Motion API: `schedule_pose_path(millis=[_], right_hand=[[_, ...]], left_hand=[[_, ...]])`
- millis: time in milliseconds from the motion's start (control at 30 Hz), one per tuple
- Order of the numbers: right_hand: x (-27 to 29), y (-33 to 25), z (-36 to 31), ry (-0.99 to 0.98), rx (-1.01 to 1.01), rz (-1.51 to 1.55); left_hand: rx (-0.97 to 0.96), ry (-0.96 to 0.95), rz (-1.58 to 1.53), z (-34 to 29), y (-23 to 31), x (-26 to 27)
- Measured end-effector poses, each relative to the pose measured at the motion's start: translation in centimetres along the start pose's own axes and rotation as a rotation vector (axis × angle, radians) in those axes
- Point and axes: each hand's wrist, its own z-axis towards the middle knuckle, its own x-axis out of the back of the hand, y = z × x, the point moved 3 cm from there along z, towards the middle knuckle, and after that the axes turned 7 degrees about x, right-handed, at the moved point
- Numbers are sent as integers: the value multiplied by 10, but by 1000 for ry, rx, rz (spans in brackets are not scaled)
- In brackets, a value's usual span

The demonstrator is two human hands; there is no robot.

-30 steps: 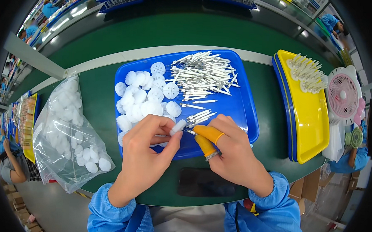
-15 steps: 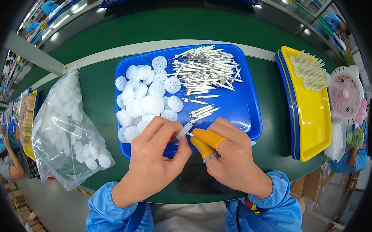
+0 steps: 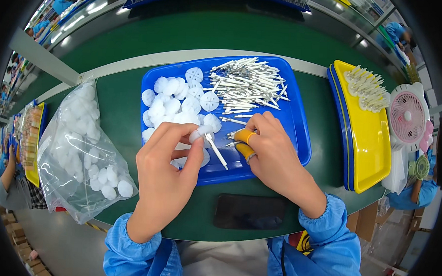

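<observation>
Left hand (image 3: 166, 172) pinches a small white plastic wheel with a thin white pin through it (image 3: 207, 137), held just above the near edge of the blue plastic tray (image 3: 295, 126). Right hand (image 3: 274, 150), with orange finger cots on two fingertips, pinches a few thin metal-tipped pins (image 3: 233, 136) over the tray floor. Tray holds a heap of white round plastic wheels (image 3: 175, 101) on the left and a pile of loose white pins (image 3: 248, 82) on the right, all on the green worktop (image 3: 123, 109). Wheel looks light, stiff, a bit slick: best gripped by the rim. The pin looks thin and bendable, so hold it near the hub.
</observation>
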Motion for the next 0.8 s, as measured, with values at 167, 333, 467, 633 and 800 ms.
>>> schedule_pose_path(millis=[167, 333, 467, 633, 800], right_hand=[[0, -1, -4, -56, 32, -70], [21, -6, -8, 3, -47, 131], [31, -31, -13, 114, -119, 505], [24, -31, -15, 41, 62, 328], [23, -21, -14, 91, 72, 224]], left_hand=[[75, -27, -119, 2, -4, 2], [146, -118, -158, 0, -6, -1], [57, -163, -111, -5, -3, -9], [-16, -203, -73, -6, 1, -13], [-36, -169, -47, -5, 1, -15]])
